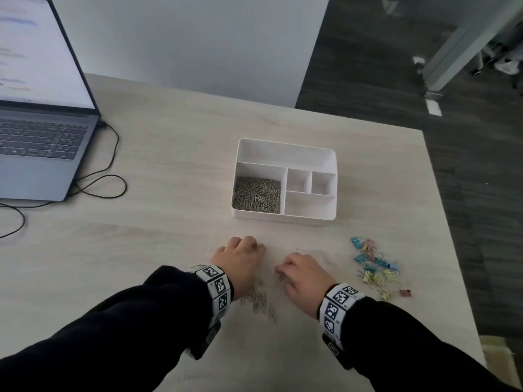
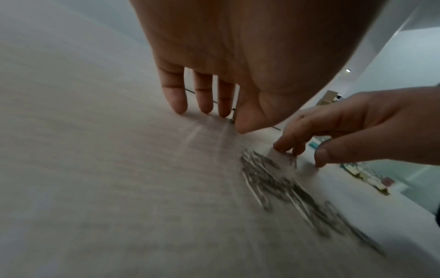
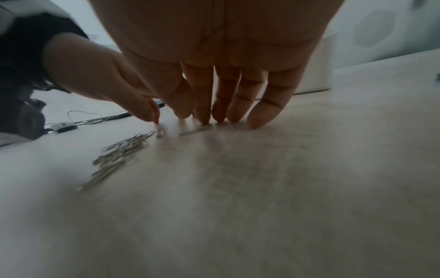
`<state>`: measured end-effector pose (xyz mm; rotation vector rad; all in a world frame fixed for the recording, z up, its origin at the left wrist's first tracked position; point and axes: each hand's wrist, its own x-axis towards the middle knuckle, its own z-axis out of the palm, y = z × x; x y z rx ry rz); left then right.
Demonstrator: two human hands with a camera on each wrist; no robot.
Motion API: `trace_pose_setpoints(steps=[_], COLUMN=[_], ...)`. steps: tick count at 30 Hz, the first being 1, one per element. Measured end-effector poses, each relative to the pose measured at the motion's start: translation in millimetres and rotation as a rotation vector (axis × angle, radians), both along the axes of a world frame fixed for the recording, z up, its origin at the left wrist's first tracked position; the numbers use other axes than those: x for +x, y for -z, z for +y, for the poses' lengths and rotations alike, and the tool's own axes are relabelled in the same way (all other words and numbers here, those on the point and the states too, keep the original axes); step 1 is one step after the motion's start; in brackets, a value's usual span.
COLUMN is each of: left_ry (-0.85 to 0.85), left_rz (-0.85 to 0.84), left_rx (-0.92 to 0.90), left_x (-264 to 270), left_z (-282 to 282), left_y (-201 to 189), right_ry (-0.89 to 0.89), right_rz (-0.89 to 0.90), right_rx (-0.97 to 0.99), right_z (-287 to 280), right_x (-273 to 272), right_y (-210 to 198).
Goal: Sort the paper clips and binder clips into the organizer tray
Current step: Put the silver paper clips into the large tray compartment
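Note:
The white organizer tray point(image 1: 328, 161) stands mid-table, with a heap of silver paper clips point(image 1: 257, 195) in its near-left compartment. Its other compartments look empty. Loose paper clips point(image 1: 260, 299) point(image 2: 285, 184) point(image 3: 119, 152) lie on the table between my wrists. My left hand point(image 1: 240, 256) point(image 2: 221, 116) stands on the table on straight fingertips, holding nothing. My right hand point(image 1: 302, 274) point(image 3: 214, 112) also touches the table with straight fingers, and one clip point(image 3: 194, 130) lies at their tips. Coloured binder clips point(image 1: 373, 267) point(image 2: 366, 176) lie scattered to the right of my right hand.
An open laptop point(image 1: 36, 108) sits at the far left with a black cable point(image 1: 104, 171) looping beside it. The table's right edge point(image 1: 452, 250) runs close past the binder clips, with dark floor beyond.

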<state>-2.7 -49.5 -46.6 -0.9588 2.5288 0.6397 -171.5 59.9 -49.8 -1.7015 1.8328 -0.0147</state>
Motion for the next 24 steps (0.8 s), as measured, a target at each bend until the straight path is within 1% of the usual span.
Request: trace_pose_setpoints(steps=[2, 5, 8, 12, 15, 19, 24], left_ry=[0.051, 0.097, 0.098, 0.098, 0.055, -0.050, -0.119], left_rz=[0.005, 0.014, 0.027, 0.053, 0.128, 0.200, 0.198], left_rx=[-0.033, -0.026, 0.001, 0.038, 0.059, 0.095, 0.121], left_x=[7, 18, 31, 49, 54, 47, 38], left_z=[8, 18, 29, 37, 41, 39, 33], left_y=[4, 8, 9, 14, 19, 18, 14], right_ry=[-0.029, -0.060, -0.076, -0.054, -0.046, -0.010, 0.079], right_rz=[0.012, 0.015, 0.002, 0.003, 0.048, 0.079, 0.049], right_rx=[0.005, 0.003, 0.029, 0.057, 0.073, 0.072, 0.042], right_z=[9, 22, 32, 40, 41, 35, 28], right_x=[7, 16, 24, 31, 36, 43, 47], right_y=[2, 3, 5, 10, 8, 8, 7])
